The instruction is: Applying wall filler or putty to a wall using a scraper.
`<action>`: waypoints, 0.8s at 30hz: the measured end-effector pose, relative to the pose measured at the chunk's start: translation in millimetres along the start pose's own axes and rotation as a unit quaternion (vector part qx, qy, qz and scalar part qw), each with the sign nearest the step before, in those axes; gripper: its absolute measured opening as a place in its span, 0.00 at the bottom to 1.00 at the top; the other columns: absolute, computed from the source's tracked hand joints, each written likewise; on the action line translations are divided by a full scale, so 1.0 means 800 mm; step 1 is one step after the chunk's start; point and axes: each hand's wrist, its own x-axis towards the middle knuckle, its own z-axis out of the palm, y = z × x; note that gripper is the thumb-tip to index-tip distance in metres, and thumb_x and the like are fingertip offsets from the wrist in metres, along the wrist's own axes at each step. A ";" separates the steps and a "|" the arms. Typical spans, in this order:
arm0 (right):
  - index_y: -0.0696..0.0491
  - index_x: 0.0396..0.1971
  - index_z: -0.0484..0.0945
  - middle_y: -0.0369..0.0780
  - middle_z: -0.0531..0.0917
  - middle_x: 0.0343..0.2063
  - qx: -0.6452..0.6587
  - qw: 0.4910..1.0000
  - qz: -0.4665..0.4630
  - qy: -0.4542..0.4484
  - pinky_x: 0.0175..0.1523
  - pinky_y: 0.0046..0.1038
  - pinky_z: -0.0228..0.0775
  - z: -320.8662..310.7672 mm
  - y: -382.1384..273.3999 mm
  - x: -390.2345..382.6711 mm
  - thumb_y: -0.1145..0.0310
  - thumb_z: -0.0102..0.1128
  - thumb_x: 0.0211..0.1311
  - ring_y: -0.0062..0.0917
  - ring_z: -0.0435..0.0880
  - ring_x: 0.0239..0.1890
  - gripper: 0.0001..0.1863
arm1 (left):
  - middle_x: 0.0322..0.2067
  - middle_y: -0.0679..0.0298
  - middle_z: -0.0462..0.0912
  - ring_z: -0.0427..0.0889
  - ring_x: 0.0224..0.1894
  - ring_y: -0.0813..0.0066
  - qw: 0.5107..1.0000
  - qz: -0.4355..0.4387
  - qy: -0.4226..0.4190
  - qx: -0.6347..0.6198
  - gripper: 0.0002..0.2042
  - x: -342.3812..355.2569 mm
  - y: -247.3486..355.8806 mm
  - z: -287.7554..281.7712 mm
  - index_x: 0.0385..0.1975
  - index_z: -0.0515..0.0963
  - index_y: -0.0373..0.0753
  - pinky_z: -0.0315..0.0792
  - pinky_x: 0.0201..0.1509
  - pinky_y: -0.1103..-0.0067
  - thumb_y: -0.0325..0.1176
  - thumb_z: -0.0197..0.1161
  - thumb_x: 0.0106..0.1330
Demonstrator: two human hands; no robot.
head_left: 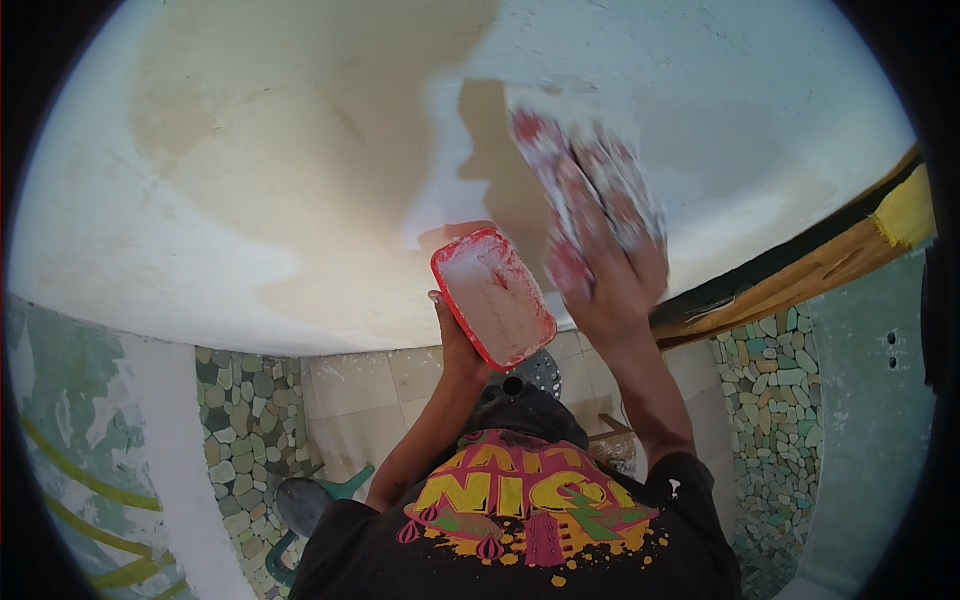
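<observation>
My left hand grips a red rectangular plastic tub by its left side. Smooth pale paste lies inside it, with more smeared around the inner walls and rim. Up and to the right, my right hand is closed on a red, white-smeared pad, blurred by motion; its exact kind cannot be made out. The pad is at the pale wall surface, where whitish smears and darker beige patches show. Whether the pad touches the surface is unclear.
A brown wooden edge with yellow material borders the surface at right. Below are floor tiles and pebble strips. A green object lies at lower left. Green painted panels stand either side.
</observation>
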 end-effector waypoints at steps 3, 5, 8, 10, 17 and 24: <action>0.53 0.50 0.82 0.45 0.85 0.42 -0.072 0.996 0.006 -0.042 0.44 0.35 0.76 0.029 0.015 -0.008 0.79 0.60 0.43 0.39 0.84 0.41 0.28 | 0.62 0.60 0.68 0.69 0.63 0.60 1.000 0.003 0.002 0.013 0.41 0.000 -0.005 -0.001 0.67 0.59 0.44 0.65 0.67 0.62 0.71 0.43 0.64; 0.49 0.51 0.83 0.43 0.85 0.42 -0.088 0.990 0.044 -0.104 0.42 0.37 0.75 0.044 0.019 -0.037 0.79 0.60 0.39 0.38 0.85 0.40 0.31 | 0.62 0.62 0.69 0.70 0.62 0.61 1.000 0.010 0.012 0.024 0.38 0.001 -0.009 -0.006 0.67 0.61 0.46 0.65 0.67 0.63 0.70 0.41 0.66; 0.47 0.50 0.83 0.39 0.86 0.42 -0.114 0.991 -0.004 -0.073 0.36 0.29 0.75 0.032 0.015 -0.038 0.77 0.61 0.38 0.28 0.84 0.33 0.31 | 0.62 0.62 0.69 0.70 0.62 0.61 0.999 0.014 0.030 0.007 0.37 -0.005 -0.011 -0.020 0.67 0.61 0.47 0.66 0.66 0.62 0.69 0.40 0.67; 0.45 0.50 0.84 0.36 0.86 0.42 -0.126 0.991 -0.036 -0.036 0.33 0.23 0.76 0.020 0.015 -0.022 0.77 0.59 0.39 0.22 0.84 0.31 0.30 | 0.62 0.63 0.69 0.70 0.63 0.62 1.000 -0.001 0.008 -0.016 0.37 -0.008 -0.010 -0.024 0.67 0.60 0.47 0.66 0.66 0.61 0.69 0.40 0.68; 0.46 0.49 0.84 0.36 0.86 0.41 -0.139 0.987 -0.027 -0.073 0.40 0.28 0.77 0.039 0.031 -0.029 0.76 0.61 0.39 0.25 0.86 0.34 0.29 | 0.62 0.62 0.69 0.70 0.63 0.61 1.000 0.006 0.014 0.010 0.37 -0.003 -0.004 -0.018 0.67 0.60 0.47 0.67 0.66 0.61 0.69 0.41 0.67; 0.48 0.49 0.84 0.42 0.85 0.45 -0.074 0.997 0.018 -0.026 0.53 0.35 0.74 0.016 0.020 -0.016 0.79 0.64 0.40 0.39 0.84 0.48 0.28 | 0.62 0.62 0.69 0.70 0.63 0.61 1.000 -0.001 0.005 0.003 0.37 -0.004 0.001 -0.021 0.67 0.60 0.47 0.67 0.66 0.61 0.68 0.40 0.68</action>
